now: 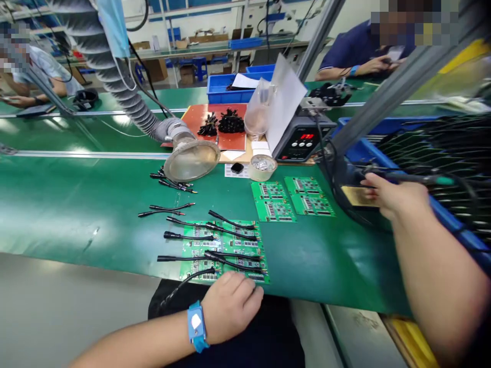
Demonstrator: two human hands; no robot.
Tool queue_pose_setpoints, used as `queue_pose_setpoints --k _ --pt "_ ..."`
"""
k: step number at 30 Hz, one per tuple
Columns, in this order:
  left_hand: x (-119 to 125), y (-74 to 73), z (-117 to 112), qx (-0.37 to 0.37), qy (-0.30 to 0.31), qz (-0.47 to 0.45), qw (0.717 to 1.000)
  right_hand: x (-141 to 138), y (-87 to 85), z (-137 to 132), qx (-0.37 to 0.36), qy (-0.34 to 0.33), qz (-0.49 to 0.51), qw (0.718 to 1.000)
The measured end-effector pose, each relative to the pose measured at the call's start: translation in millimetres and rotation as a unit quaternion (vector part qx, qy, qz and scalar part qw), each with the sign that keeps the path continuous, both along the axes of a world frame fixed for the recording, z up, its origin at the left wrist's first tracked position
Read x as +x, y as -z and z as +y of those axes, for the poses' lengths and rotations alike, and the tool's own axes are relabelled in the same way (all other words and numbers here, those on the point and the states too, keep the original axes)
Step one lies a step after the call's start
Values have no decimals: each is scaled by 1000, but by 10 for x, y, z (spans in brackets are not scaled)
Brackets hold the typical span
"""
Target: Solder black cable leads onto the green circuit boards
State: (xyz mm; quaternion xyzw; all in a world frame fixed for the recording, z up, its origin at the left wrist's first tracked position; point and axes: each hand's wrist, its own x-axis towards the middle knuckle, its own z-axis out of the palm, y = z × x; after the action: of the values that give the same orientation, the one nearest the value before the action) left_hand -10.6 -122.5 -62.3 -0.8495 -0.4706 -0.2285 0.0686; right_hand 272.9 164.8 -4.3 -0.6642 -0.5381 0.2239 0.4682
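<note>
My left hand [230, 304], with a blue wrist strap [196, 326], rests at the near edge of a green circuit board panel [226, 250], fingers curled onto a black cable lying there. Several black cables [230, 232] lie across this panel. My right hand [391, 193] is closed round a soldering iron handle [418, 179] with a teal band, held over the iron stand with its yellow sponge [355, 196]. Two more green panels [293, 198] lie bare between the hands.
A fume extractor hose with a clear funnel [191, 159] hangs over loose cables [172, 183]. A soldering station [303, 140], a tape roll [262, 167], a red mat with black parts [222, 122] and blue bins [233, 87] stand behind. Other people work at the far benches.
</note>
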Motion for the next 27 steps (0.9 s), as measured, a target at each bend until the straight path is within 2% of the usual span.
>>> queue_pose_setpoints --k 3,6,8,10,11,12,14,16,18,20,21,23,25,27 --pt "-44 81 -122 -13 -13 -12 1000 -206 -110 -295 -90 -88 -7 992" --pt "-31 125 -137 -15 -30 -1 999 -711 -157 -778 -87 -218 -36 971" --pt "-1 142 -110 -31 -44 11 998 -1173 -132 -1150 -85 -361 -74 926" --pt "32 154 -76 -59 -60 11 996 -1631 -58 -1471 -64 -486 -138 861" --pt "45 159 -60 -75 -66 7 995 -1827 -6 -1592 -52 -527 -174 830" --pt "54 162 -43 -92 -69 5 993 -1988 50 -1680 -49 -539 -192 819" --pt "59 158 -9 -118 -65 14 991 -2184 152 -1768 -47 -538 -229 810" --pt "53 140 27 -120 -51 38 991 -2202 197 -1762 -51 -527 -250 811" --pt "48 115 59 -98 -45 68 992 -2055 164 -1699 -56 -525 -257 810" --pt "48 98 80 -70 -56 97 991 -1779 91 -1620 -53 -513 -242 822" --pt "51 98 85 -56 -65 109 990 -1612 64 -1587 -48 -495 -228 837" --pt "62 119 87 -33 -79 124 989 -1274 80 -1550 -19 -414 -151 897" --pt "78 160 86 -13 -89 130 987 -995 209 -1564 -20 -325 -111 939" --pt "96 200 92 0 -93 128 987 -808 416 -1616 -39 -217 -137 966"
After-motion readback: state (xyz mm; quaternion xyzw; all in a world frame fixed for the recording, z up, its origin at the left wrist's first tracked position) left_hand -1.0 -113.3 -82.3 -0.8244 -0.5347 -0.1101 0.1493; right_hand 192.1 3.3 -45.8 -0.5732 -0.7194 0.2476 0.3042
